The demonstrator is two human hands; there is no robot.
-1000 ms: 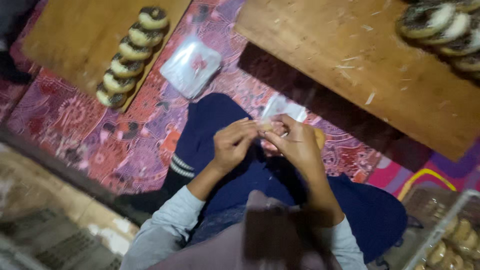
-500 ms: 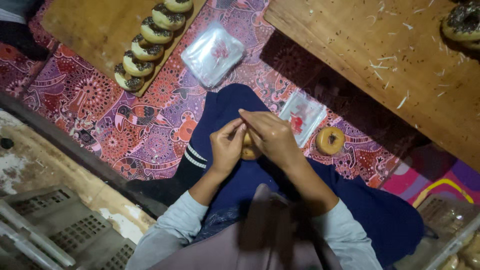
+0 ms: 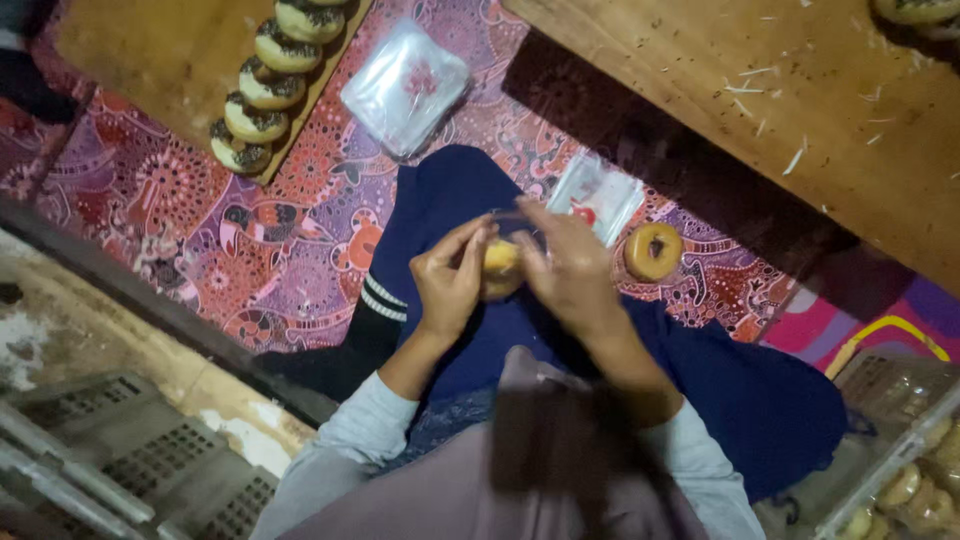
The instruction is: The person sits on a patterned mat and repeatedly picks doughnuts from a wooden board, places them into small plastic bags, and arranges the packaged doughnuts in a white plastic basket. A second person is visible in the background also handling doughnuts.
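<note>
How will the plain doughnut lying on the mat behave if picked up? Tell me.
The plain doughnut is probably light and soft, so a firm pinch may dent it. Lying flat on the patterned mat, it seems unlikely to roll. Its unglazed surface should not be slippery.

We hold a doughnut between our left hand and right hand, over our lap, fingers closed around it. A plain doughnut lies on the patterned mat just beside a small clear bag. A larger bag lies near a board carrying topped doughnuts.
</note>
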